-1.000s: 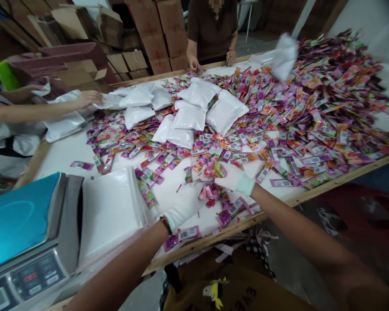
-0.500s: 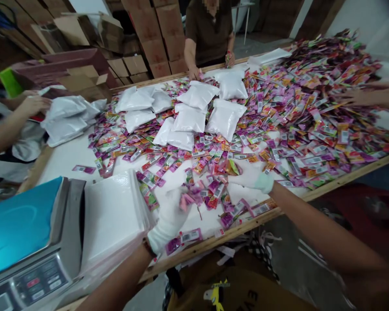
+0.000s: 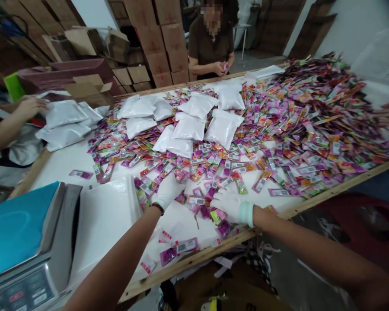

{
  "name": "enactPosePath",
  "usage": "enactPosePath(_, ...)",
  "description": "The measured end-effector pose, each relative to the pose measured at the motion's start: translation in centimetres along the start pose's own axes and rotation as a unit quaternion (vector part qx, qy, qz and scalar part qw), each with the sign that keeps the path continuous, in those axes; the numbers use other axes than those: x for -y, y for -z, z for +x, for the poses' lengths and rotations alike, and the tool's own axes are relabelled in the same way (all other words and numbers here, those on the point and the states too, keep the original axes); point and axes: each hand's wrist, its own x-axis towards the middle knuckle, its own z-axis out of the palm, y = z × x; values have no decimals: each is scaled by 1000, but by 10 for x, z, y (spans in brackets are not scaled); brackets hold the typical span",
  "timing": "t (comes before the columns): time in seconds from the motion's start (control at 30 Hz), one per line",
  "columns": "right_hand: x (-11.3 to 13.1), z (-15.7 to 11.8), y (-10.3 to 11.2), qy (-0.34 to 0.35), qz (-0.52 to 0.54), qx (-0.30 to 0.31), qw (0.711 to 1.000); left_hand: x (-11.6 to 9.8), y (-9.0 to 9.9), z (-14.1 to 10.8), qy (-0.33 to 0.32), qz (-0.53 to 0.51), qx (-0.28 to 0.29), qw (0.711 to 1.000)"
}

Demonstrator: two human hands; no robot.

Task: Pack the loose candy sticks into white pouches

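White gloves cover both hands. My left hand [image 3: 170, 190] is at the small colourful packets left of centre, its fingers curled by a pink packet and partly hidden. My right hand [image 3: 228, 204] lies over packets near the table's front edge, fingers spread, with a green and pink packet [image 3: 218, 216] under its palm side. Between the hands is a loose cluster of packets [image 3: 199, 200]. Closer to the front edge lie a purple packet with a barcode label [image 3: 186, 246] and small red and white pieces [image 3: 147, 264].
Filled white bags [image 3: 188, 128] rest on the packets. A scale with a blue top [image 3: 16, 229] and a stack of white sheets [image 3: 102, 224] stand at left. People's hands show left, right and at the far side. Wooden edging [image 3: 194, 263] borders the table.
My left hand has moved up and away from the front edge. My right hand has moved left and nearer to me, its fingers now spread. The person opposite has brought both hands together.
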Motion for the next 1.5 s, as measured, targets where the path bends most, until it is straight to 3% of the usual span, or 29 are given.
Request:
enactPosePath(0.1,4,-10,10,-1,17,-41,999,11,9,-1,-27,70,23,997)
enactPosePath(0.2,-5,-19,20,-4,151,-155,976,16,14,-4,-56,155,24,986)
enactPosePath(0.27,-23,-26,31,-61,294,-213,930,17,14,-7,-68,200,18,977)
enactPosePath(0.33,-48,-34,43,-183,403,-239,864,18,15,-8,-82,233,11,969)
enactPosePath(0.4,-74,-40,53,-304,448,-259,800,22,16,-6,-91,246,9,965)
enactPosePath(0.43,-84,-42,55,-347,441,-266,784,26,18,-3,-89,239,7,967)
enactPosePath(0.47,-92,-43,55,-378,414,-262,786,30,21,-1,-82,223,2,971)
enactPosePath(0.53,-99,-39,48,-414,306,-222,828,37,29,4,-60,166,-30,984)
enactPosePath(0.63,-90,-30,28,-447,75,-106,885,38,41,4,-41,62,-115,991)
enactPosePath(0.73,-80,-33,19,-386,-27,-2,922,22,45,-11,-68,-28,-146,987)
enactPosePath(0.83,-81,-54,24,-297,-28,66,952,-3,35,-39,-104,-83,-100,986)
enactPosePath(0.9,-84,-69,29,-298,-26,69,952,-20,24,-59,-143,-98,-53,983)
enactPosePath(0.97,-82,-76,31,-321,-26,32,946,-37,13,-79,-225,-100,22,969)
enactPosePath(1.07,-71,-71,30,-330,-28,-31,943,-63,-1,-100,-377,-24,137,916)
enactPosePath(1.13,-63,-62,30,-321,-21,-50,946,-77,-7,-108,-434,64,167,883)
enactPosePath(1.23,-55,-46,28,-293,-20,-70,953,-90,-12,-111,-449,125,178,867)
enactPosePath(1.3,-52,-32,25,-236,-35,-73,968,-93,-14,-112,-451,125,179,866)
enactPosePath(1.4,-47,-10,18,-151,-55,-32,986,-93,-17,-117,-471,117,183,855)
enactPosePath(1.5,-46,-1,25,-177,-49,-44,982,-87,-20,-125,-465,52,176,866)
